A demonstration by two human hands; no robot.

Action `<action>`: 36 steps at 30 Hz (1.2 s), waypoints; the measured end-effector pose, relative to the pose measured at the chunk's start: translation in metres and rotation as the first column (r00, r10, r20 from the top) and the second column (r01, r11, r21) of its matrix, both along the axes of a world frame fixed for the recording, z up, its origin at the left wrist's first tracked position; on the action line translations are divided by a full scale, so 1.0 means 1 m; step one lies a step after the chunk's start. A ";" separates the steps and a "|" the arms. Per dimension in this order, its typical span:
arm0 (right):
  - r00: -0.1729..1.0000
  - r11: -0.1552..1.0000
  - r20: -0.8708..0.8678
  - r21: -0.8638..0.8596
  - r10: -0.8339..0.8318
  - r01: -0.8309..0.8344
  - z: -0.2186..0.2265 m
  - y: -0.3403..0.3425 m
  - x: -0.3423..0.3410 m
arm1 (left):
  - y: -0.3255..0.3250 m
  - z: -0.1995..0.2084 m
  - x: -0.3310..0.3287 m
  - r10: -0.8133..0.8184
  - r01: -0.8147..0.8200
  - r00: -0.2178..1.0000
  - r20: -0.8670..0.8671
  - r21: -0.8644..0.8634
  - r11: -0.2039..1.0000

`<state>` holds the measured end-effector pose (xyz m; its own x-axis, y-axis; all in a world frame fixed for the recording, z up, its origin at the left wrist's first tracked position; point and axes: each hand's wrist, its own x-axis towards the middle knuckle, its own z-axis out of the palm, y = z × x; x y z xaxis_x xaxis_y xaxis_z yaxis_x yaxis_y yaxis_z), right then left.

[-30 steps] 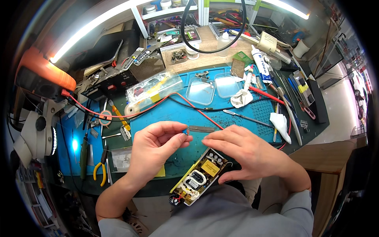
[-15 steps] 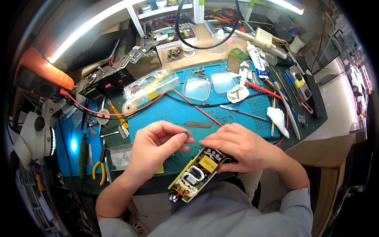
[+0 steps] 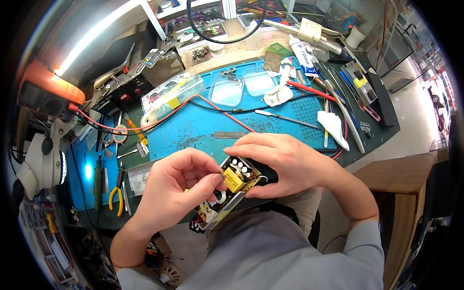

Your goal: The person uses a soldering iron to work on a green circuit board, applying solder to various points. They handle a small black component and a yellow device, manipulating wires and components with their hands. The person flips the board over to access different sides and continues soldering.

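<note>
Nearest, above the lap and by the front edge of the tabletop [image 3: 376,141], a crowded circuit board [image 3: 235,181] sits tilted in a thin-walled tray [image 3: 224,211]. The right hand [image 3: 287,162] spans its far end, fingers and thumb parted by about the board's width and seemingly gripping the two sides. The left hand [image 3: 178,183] hangs over the near half, thumb and forefinger closed in a pinch on a small part [image 3: 222,177].

The board looks fairly light but stiff, with fragile parts standing up from it; the tray's walls seem the safest hold — the loose wires at the near end would be a poor one. The small part is probably almost weightless and easily dropped, so a fingertip pinch suits it.

The left fingers hide much of the board's near half and most of the small part, whose shape I cannot make out. The right fingertips' contact is also hard to judge.

Beyond the hands, a flat grey strip [image 3: 231,135] lies on the blue mat [image 3: 193,126], with a slim blade [image 3: 288,119] and two clear lids [image 3: 227,91] farther back. At the very top — cut off by the rim — hangs a black loop [image 3: 225,42].
</note>
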<state>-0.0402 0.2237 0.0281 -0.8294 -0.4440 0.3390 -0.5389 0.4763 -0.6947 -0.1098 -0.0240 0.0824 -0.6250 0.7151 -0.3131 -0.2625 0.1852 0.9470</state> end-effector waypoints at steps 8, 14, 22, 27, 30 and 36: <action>0.992 0.993 -0.095 -0.090 -0.080 0.072 -0.013 -0.011 0.008 | 0.012 0.011 0.019 -0.130 0.054 0.907 -0.401 -0.197 0.979; 0.964 0.982 -0.233 0.111 -0.126 0.155 -0.018 -0.007 0.019 | 0.023 0.004 0.028 -0.237 0.064 0.774 -0.588 -0.299 0.952; 0.969 0.953 -0.037 -0.192 -0.245 0.233 -0.001 -0.004 0.047 | 0.029 0.004 0.045 -0.069 0.013 0.984 -0.164 -0.325 0.946; 0.971 0.924 0.053 -0.298 -0.234 0.239 -0.002 -0.009 0.066 | 0.037 0.012 0.060 -0.056 0.011 0.986 -0.156 -0.278 0.960; 0.983 0.928 0.041 -0.325 -0.180 0.183 -0.004 -0.011 0.071 | 0.037 0.013 0.068 -0.053 0.009 0.986 -0.159 -0.265 0.964; 0.964 0.929 -0.036 -0.276 -0.264 0.245 -0.014 -0.015 0.074 | 0.027 -0.005 0.080 0.031 -0.169 0.859 -0.512 -0.225 0.960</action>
